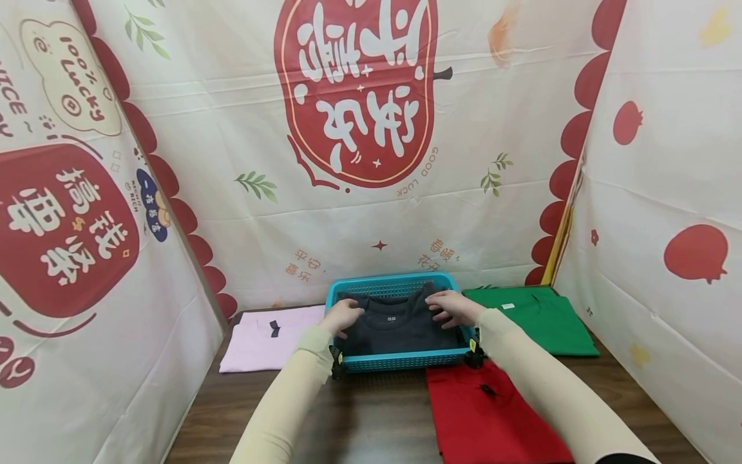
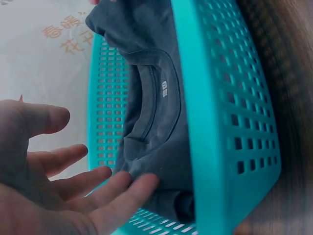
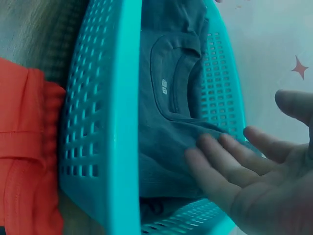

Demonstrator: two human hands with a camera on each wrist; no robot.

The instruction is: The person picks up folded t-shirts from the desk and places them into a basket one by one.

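A dark grey T-shirt (image 1: 400, 332) lies in a turquoise plastic basket (image 1: 400, 361), its round collar and small white label facing up. My left hand (image 1: 344, 314) hovers at the shirt's left side, and in the left wrist view the fingers (image 2: 112, 196) are spread and nearly straight, the fingertips at the cloth. On the opposite side my right hand (image 1: 455, 308) is at the right shoulder of the shirt. Its fingers (image 3: 215, 166) extend over the fabric in the right wrist view, thumb apart. Neither hand grips the cloth.
On the wooden table (image 1: 371, 419), a folded pink shirt (image 1: 255, 351) lies left of the basket. A green shirt (image 1: 545, 322) lies to the right, and a red shirt (image 1: 481, 412) in front, partly under the right arm. Printed cloth walls (image 1: 359, 219) stand behind and at both sides.
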